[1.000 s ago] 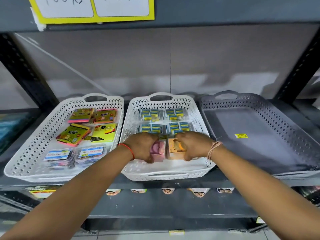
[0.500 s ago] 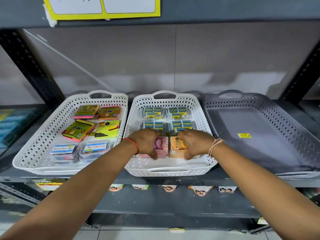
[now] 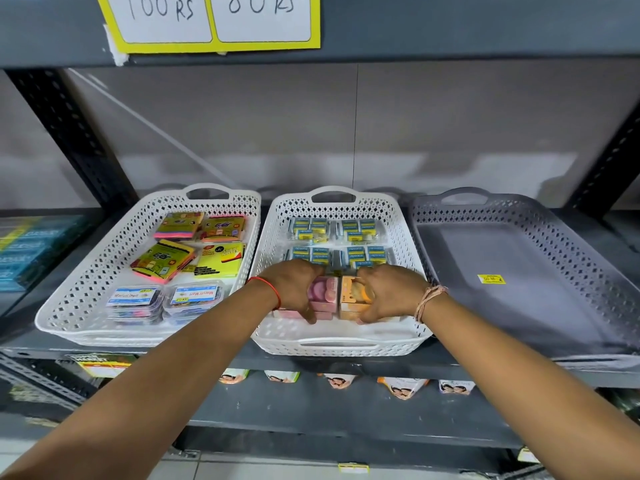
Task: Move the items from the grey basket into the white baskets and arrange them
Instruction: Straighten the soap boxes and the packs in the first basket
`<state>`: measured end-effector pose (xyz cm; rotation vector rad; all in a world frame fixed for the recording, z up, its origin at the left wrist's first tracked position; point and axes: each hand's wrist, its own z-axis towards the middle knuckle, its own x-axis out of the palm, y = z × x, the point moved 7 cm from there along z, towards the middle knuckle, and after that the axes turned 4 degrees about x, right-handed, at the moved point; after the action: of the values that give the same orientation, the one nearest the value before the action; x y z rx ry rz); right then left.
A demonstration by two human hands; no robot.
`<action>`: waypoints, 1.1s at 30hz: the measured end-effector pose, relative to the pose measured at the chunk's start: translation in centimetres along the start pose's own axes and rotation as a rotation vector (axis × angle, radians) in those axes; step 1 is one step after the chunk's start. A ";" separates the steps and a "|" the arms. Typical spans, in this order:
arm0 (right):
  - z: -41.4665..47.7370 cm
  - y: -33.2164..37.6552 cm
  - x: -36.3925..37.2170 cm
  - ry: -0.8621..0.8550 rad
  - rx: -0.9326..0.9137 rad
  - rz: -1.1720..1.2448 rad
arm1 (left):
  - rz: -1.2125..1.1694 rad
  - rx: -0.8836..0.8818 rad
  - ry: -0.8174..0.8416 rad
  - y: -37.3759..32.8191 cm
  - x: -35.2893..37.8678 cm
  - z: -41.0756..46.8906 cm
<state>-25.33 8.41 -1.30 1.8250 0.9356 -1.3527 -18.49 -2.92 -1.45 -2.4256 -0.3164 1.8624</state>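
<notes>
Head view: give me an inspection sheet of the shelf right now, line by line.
Surface: grey metal shelf, three baskets side by side.
Job's things: grey basket holds only a yellow sticker; middle white basket has blue packs, a pink box and an orange box; left white basket has sticky notes and clear tubs.
Clutter: nothing seen.
Hands: left hand on the pink box, right hand on the orange box.
Cables: nothing seen.
Surroundings: price card above; packets on the lower shelf.
</notes>
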 end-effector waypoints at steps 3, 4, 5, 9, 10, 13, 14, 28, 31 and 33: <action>-0.1 -0.1 0.2 0.012 0.005 -0.008 | 0.007 -0.006 0.000 0.0 0.1 -0.1; -0.1 -0.1 0.1 0.009 0.000 -0.008 | 0.005 -0.006 -0.004 -0.1 0.0 -0.2; -0.2 0.1 -0.3 -0.007 -0.012 -0.004 | -0.012 -0.010 -0.018 0.0 -0.2 -0.5; -0.4 3.0 -3.8 -0.192 -0.111 0.028 | -0.137 -0.020 -0.173 0.8 -2.4 -3.3; -0.3 4.4 -4.9 -0.252 -0.151 0.039 | -0.167 -0.022 -0.218 1.2 -3.2 -4.4; 0.3 10.5 -7.4 -0.335 -0.309 0.111 | -0.240 -0.062 -0.351 5.1 -5.5 -8.8; 0.6 12.5 -7.7 -0.329 -0.365 0.136 | -0.260 -0.094 -0.379 6.9 -6.2 -10.4; 9.8 26.1 -0.2 0.126 -0.253 -0.074 | -0.010 -0.268 0.117 22.7 1.1 -16.1; 10.0 26.3 0.1 0.108 -0.246 -0.101 | -0.004 -0.233 0.079 23.1 1.1 -15.7; 10.3 26.2 0.1 0.110 -0.231 -0.092 | -0.004 -0.227 0.078 23.3 1.0 -15.5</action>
<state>-8.05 -13.77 -1.32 1.7100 1.1948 -1.1536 -0.54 -24.39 -2.48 -2.6304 -0.5557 1.8137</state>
